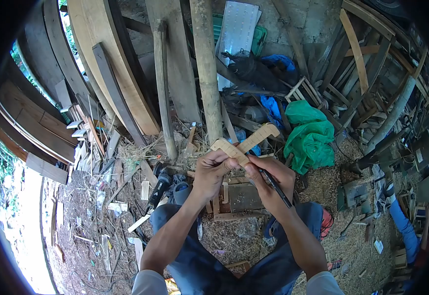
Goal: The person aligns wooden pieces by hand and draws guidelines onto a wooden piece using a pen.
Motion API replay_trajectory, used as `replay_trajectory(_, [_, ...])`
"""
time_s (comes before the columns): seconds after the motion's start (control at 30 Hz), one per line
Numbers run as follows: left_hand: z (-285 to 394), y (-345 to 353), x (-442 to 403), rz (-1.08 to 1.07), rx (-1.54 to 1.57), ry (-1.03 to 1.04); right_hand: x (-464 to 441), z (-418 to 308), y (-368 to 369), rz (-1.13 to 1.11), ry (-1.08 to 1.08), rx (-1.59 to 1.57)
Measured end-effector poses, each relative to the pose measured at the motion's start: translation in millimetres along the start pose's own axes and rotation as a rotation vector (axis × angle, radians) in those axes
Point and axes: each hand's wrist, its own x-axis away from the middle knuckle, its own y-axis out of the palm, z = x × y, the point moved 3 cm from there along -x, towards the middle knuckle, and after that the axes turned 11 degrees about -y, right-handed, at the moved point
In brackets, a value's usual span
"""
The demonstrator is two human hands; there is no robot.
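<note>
Two pale, hook-ended wooden pieces cross above my lap. The front wooden piece slants down to the right, over the other wooden piece, which slants up to the right. My left hand is closed around them at the crossing, thumb on the front piece. Against the front piece's lower end presses the thumb of my right hand. A black pen lies in that right hand, pointing down along the palm. Some fingers of both hands are hidden behind the wood.
A black power tool lies on the littered ground left of my legs. Between my knees sits a wooden block. Planks and posts stand ahead. A green plastic bag and stacked wood scraps are to the right.
</note>
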Motion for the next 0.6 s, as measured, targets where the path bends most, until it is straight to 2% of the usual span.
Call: replay_trajectory(0.6, [1.8,0.7,-1.0,0.048,-0.057,-0.025,-4.0,-3.9,-2.1,-0.016,0.003,0.006])
